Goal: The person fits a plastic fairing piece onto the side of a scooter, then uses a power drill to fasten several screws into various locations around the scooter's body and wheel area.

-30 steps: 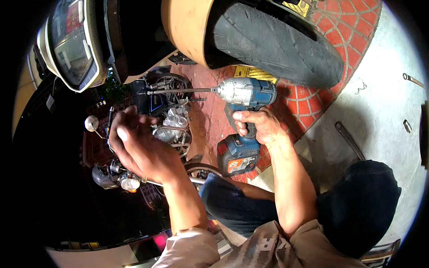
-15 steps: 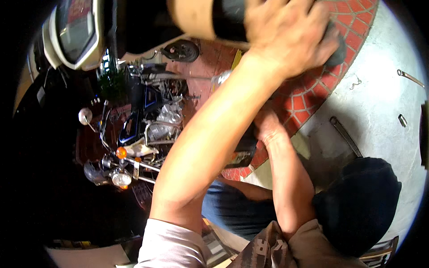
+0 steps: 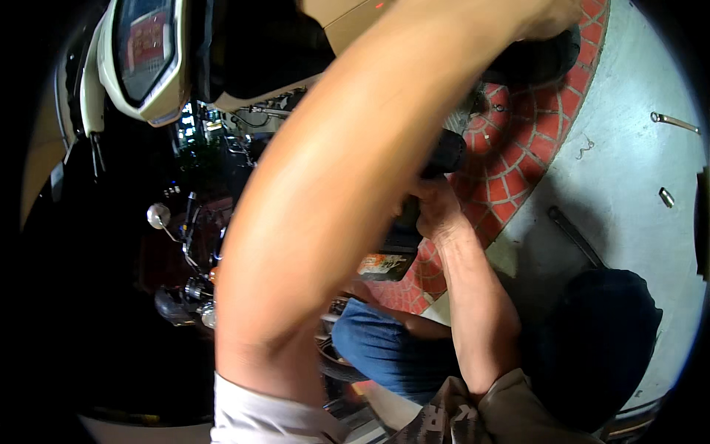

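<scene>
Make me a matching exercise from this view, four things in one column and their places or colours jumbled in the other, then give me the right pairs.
Things:
1. Left hand
2. Right hand
3. Paving tiles
4. Small metal cylinder

Places and colours:
A. Red
B. Lying on the grey floor
C. At the picture's upper edge, near the dark tyre
D. On the power tool

Pairs: 1-C, 2-D, 3-A, 4-B
</scene>
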A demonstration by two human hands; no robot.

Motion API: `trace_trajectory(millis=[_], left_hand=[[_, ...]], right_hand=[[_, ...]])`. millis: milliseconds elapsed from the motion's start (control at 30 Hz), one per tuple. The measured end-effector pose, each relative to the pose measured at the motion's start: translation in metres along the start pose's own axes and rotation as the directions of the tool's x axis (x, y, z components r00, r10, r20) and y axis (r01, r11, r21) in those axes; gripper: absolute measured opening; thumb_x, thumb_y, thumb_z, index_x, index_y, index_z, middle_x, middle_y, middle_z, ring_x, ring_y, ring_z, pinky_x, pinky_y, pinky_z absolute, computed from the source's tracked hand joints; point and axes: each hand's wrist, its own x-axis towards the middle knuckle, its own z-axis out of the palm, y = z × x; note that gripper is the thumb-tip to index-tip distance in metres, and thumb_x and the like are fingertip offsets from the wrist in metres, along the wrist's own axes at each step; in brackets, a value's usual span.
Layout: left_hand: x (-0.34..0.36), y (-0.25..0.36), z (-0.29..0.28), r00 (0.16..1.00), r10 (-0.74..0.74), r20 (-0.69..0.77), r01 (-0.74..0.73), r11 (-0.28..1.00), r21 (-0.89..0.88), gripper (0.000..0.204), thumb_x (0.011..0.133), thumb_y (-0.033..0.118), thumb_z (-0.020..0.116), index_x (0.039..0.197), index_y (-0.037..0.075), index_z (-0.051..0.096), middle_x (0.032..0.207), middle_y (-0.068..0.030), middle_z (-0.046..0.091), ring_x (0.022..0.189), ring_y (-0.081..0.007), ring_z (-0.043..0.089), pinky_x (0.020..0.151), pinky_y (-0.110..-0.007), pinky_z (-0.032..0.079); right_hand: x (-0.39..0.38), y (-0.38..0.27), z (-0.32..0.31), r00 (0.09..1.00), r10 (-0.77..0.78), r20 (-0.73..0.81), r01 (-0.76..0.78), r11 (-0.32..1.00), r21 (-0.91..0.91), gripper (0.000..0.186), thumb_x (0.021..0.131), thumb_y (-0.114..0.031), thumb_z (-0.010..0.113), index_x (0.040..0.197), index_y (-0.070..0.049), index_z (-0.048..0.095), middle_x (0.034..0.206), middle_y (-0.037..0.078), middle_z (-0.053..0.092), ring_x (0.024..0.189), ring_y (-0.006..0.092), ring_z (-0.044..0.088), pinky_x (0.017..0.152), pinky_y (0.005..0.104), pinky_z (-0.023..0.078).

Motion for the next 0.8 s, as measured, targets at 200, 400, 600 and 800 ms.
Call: trace_trajectory(millis=[200,400,600,800], left_hand=[[-0.047,-0.121,-0.118,0.925,0.379,-0.022,-0.372,0.915,0.155,0.025,0.103,0.018,0.062,0.122,0.004,0.073,0.121,-0.0100,0.074,0.115,-0.0270,0.069,0.106,-0.039,0.050],[-0.055,-0.175,-0.158,0.926,0.369,0.079,-0.365,0.824,0.433,0.028,0.104,0.022,0.058,0.118,0.005,0.075,0.123,-0.0114,0.074,0.121,-0.0272,0.066,0.107,-0.041,0.047],[-0.057,-0.184,-0.139,0.968,0.250,-0.003,-0.243,0.946,0.213,0.036,0.108,0.026,0.053,0.127,-0.001,0.067,0.134,-0.0188,0.066,0.131,-0.0324,0.059,0.114,-0.045,0.042],[-0.062,-0.181,-0.143,0.998,0.001,0.066,0.001,1.000,-0.018,0.044,0.107,0.038,0.055,0.136,0.005,0.060,0.151,-0.0217,0.052,0.143,-0.0343,0.047,0.122,-0.050,0.031]], right_hand=[[0.001,-0.035,0.006,0.999,-0.034,-0.029,0.031,0.994,-0.103,0.024,0.080,-0.013,0.081,0.099,-0.003,0.070,0.076,0.003,0.065,0.060,0.0135,0.059,0.055,0.0301,0.048],[0.011,-0.029,0.009,1.000,-0.005,-0.009,0.004,0.998,-0.064,0.024,0.081,-0.018,0.082,0.097,-0.003,0.072,0.075,0.002,0.066,0.058,0.0112,0.056,0.054,0.0282,0.046],[0.024,-0.026,0.008,0.999,0.046,-0.015,-0.046,0.999,0.001,0.025,0.080,-0.014,0.083,0.099,-0.002,0.071,0.077,0.002,0.067,0.057,0.0101,0.055,0.051,0.0269,0.046],[0.030,-0.031,0.013,0.997,0.074,-0.004,-0.074,0.997,0.000,0.019,0.081,-0.012,0.083,0.092,-0.005,0.070,0.076,0.001,0.065,0.058,0.0095,0.055,0.052,0.0264,0.045]])
